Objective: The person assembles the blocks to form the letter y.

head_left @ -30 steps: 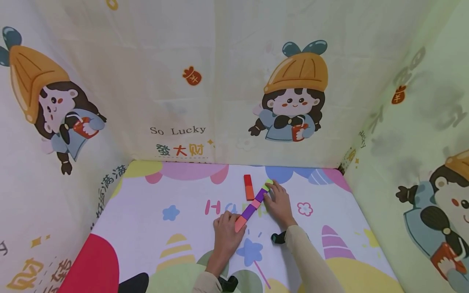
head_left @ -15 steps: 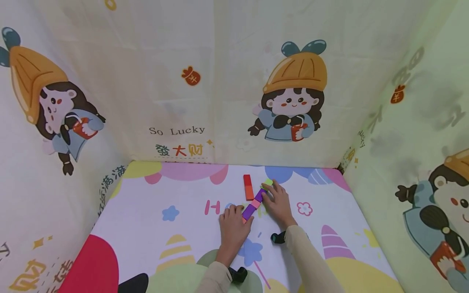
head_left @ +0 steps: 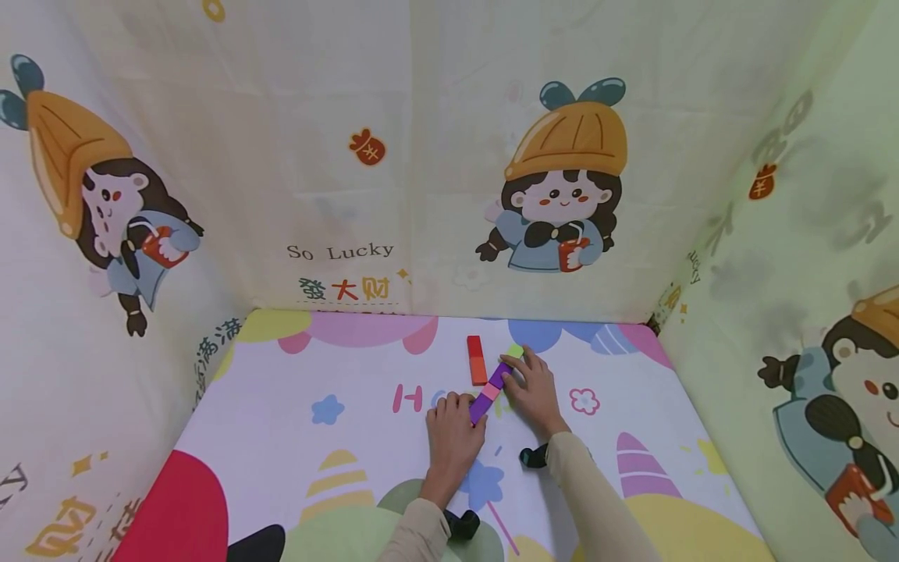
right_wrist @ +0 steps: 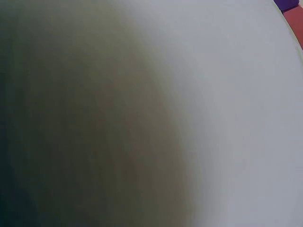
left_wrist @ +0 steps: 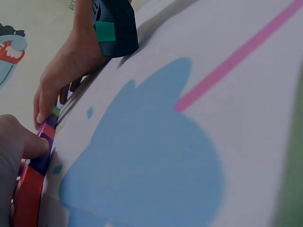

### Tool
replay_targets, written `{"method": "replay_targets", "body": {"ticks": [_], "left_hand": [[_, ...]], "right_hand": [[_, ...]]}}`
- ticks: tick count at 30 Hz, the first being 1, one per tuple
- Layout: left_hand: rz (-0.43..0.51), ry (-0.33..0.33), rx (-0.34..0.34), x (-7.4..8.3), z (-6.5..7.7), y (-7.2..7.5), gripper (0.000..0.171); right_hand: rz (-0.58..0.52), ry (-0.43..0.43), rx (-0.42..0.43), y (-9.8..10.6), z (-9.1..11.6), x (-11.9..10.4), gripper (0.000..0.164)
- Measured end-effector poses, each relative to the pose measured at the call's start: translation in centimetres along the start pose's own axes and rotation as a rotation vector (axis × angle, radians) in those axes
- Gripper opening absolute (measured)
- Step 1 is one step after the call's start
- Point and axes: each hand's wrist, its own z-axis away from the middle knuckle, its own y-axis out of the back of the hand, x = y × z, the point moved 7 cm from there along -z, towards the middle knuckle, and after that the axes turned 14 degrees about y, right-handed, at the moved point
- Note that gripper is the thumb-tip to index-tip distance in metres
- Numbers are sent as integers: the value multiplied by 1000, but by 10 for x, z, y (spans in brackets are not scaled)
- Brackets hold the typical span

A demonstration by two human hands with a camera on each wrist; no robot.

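A slanting row of coloured blocks lies on the tabletop between both hands. From the far end, the head view shows a green block [head_left: 516,351], a purple block [head_left: 499,375], a pink block [head_left: 490,392] and another purple block [head_left: 481,407]. My left hand [head_left: 453,441] pinches the nearer purple block, thumb [left_wrist: 35,144] on its side. Under that hand, the left wrist view shows a red-orange block [left_wrist: 28,196], hidden from the head view. My right hand [head_left: 535,394] pinches the farther purple block, fingertips close to the green one.
Left of the row's far end, a red block [head_left: 474,345] and an orange block [head_left: 478,371] lie end to end. Printed cloth walls [head_left: 421,195] enclose the patterned tabletop [head_left: 365,453]. A blurred shape fills much of the right wrist view.
My left hand has slid forward and right along the row, from the near end block to the nearer purple block, covering the end block. My right hand stays in place, its fingers shifting slightly.
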Motion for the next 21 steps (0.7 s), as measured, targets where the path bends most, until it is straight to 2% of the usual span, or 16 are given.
{"method": "replay_targets", "body": {"ticks": [14,21], "left_hand": [[7,-1,30,1,2,3,44],[7,4,22,1,1,2,44]], "right_hand": [[4,-4,-9,0,-1,0,43],[-5,-3,-4,1,-1,-1,45]]}}
